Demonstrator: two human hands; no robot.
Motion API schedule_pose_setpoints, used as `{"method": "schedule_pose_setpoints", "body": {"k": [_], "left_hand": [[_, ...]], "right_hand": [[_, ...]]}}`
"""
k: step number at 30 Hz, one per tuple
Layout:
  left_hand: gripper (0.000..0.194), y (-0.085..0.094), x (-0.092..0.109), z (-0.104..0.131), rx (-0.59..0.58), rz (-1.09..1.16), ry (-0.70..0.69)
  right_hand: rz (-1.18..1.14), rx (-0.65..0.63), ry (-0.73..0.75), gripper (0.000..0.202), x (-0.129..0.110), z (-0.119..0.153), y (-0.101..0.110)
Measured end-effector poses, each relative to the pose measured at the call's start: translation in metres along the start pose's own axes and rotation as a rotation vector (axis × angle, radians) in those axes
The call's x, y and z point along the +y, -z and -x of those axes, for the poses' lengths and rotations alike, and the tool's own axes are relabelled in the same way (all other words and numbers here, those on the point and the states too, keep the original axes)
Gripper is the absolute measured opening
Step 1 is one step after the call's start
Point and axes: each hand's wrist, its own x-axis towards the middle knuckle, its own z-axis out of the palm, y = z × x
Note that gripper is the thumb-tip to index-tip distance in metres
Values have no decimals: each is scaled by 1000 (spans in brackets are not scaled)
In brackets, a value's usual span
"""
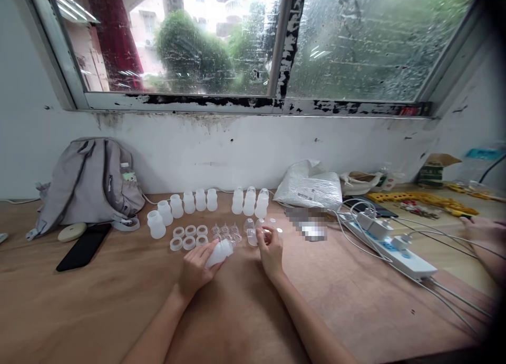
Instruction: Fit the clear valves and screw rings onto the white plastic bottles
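Note:
My left hand [196, 266] is wrapped round a frosted baby bottle [216, 254], tilted with its collar end toward the right. My right hand [272, 251] is among the clear dome caps [249, 224], its fingers curled into a pinch; what is between them, if anything, is hidden. Between my hands and the back row lie clear teats [225, 229] and two rows of white collar rings [190, 230]. Several open bottle bodies [156, 225] stand in a curved row behind the rings. Three capped bottles [249, 201] stand upright behind the caps.
On the left are a grey backpack [90, 179], a black phone [84, 247] and a round cream object [72, 232]. A silver plastic parcel [308, 186] leans at the wall. A power strip [395, 248] with cables lies right. Another person's hand [484, 237] is at the far right.

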Motion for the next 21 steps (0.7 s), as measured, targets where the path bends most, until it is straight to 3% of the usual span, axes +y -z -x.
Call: {"method": "schedule_pose_setpoints", "body": {"k": [4,8,16,21], "left_hand": [[44,-1,5,1,-14,35,18],[44,-2,8,2,-12,66,9],[45,-3,11,3,-66,94,-37],[46,-2,11,3,-69,92,-32]], "right_hand": [[41,-37,140,33,8,9,6],[208,-135,254,31,22,10,28],[313,35,119,46,39,1,62],[289,-124,103,40,32,3,59]]}}
